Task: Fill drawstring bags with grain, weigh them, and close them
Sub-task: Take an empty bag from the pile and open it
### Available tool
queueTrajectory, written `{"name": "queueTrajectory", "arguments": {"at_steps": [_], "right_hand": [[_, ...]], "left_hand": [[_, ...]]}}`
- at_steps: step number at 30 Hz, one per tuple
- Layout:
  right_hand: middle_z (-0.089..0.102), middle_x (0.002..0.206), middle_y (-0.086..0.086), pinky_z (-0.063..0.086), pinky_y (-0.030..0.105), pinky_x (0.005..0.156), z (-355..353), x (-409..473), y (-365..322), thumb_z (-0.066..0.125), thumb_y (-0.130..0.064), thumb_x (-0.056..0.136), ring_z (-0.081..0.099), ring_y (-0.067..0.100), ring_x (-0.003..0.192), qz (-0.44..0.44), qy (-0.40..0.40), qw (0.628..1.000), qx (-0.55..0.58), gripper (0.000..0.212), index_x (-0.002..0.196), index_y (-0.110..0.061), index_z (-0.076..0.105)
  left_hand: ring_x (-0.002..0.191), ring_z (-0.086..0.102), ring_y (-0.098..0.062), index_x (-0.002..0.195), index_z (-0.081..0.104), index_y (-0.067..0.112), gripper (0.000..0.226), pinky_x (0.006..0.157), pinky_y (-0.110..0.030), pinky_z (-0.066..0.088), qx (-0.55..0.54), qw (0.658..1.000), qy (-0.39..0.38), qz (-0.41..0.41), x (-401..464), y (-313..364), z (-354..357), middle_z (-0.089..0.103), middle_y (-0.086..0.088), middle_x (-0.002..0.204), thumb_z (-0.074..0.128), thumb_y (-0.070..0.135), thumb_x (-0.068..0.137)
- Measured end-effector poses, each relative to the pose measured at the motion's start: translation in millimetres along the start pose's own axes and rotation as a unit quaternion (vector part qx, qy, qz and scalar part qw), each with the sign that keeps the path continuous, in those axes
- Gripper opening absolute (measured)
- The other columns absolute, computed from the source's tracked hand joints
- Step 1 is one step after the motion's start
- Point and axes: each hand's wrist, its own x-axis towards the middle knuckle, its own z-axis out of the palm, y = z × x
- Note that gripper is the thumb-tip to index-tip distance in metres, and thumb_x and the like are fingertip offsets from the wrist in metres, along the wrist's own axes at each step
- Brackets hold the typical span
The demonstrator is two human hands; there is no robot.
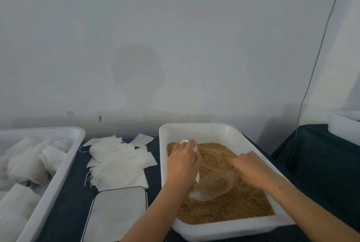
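Taking the white grain tray as the landmark: far to its left, another white tray holds plump white bags, filled ones, by the look of them. Between the two trays, on the dark cloth, lies a loose pile of flat empty drawstring bags, and just in front of that pile sits a flat white scale with a dark rim, nothing on its platform.

Inside the landmark tray, the brown grain covers the floor. The left hand is over the tray's left half, fingers curled around a small white bag that is mostly hidden behind the hand; whether its mouth is held open cannot be told. The right hand is over the right half, closed on the handle end of a clear plastic scoop which carries a little grain and angles toward the left hand.

The step in hand appears to be loading the bag. To do it well, the left fingers should spread the bag's mouth wide and keep it low over the tray, so any spill falls back into the grain. The scoop's lip should sit just inside the opening before tipping, and the tipping should be slow, since dry grain runs quickly. Leaving slack at the top will let the drawstring pull shut.
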Motion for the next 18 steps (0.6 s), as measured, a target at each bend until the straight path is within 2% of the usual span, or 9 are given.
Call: {"name": "queueTrajectory", "arguments": {"at_steps": [3,5,9,13,18], "right_hand": [[0.05,0.08,-0.016,0.03,0.026,0.083,0.2,-0.3,2.1,0.058,-0.023,0.09,0.043,0.007,0.078,-0.035,0.04,0.998,-0.032,0.01,0.089,-0.031,0.052],[0.058,0.093,-0.016,0.029,0.025,0.088,5.2,-1.0,-0.8,0.056,-0.023,0.091,0.048,0.006,0.088,-0.064,0.047,0.997,-0.027,0.01,0.097,-0.031,0.057],[0.062,0.095,-0.015,0.027,0.023,0.098,15.5,-2.9,-13.6,0.056,-0.028,0.092,0.053,0.003,0.096,-0.114,0.036,0.993,-0.004,0.009,0.099,-0.031,0.059],[0.061,0.093,-0.016,0.036,0.026,0.102,14.5,-7.9,-26.2,0.057,-0.019,0.091,0.057,0.0,0.095,-0.125,-0.014,0.99,0.059,0.012,0.096,-0.03,0.059],[0.067,0.099,-0.011,0.048,0.023,0.091,-0.6,-14.2,-25.2,0.06,-0.016,0.089,0.061,-0.002,0.095,-0.094,-0.091,0.983,0.128,0.016,0.1,-0.027,0.062]], "left_hand": [[0.084,0.046,-0.016,0.101,0.054,0.015,0.013,0.067,-0.024,0.037,-0.004,0.999,0.031,0.008,-0.2,0.5,-2.3,0.056,0.001,0.083,0.044,0.02,0.096],[0.087,0.045,-0.016,0.105,0.057,0.016,0.018,0.068,-0.024,0.036,-0.004,0.999,0.032,0.01,-0.1,-0.8,-2.3,0.059,0.001,0.088,0.042,0.023,0.098],[0.093,0.045,-0.015,0.108,0.06,0.02,0.021,0.071,-0.02,0.033,0.019,1.0,0.021,0.013,-0.4,-4.2,1.1,0.058,0.002,0.102,0.041,0.026,0.1],[0.098,0.045,-0.016,0.107,0.062,0.02,0.019,0.072,-0.02,0.033,0.039,0.999,-0.003,0.015,0.4,-8.4,5.3,0.054,0.001,0.104,0.044,0.022,0.098],[0.105,0.047,-0.014,0.103,0.065,0.02,0.015,0.076,-0.021,0.038,0.043,0.998,-0.039,0.026,2.7,-12.9,8.6,0.055,0.002,0.105,0.055,0.015,0.094]]}}
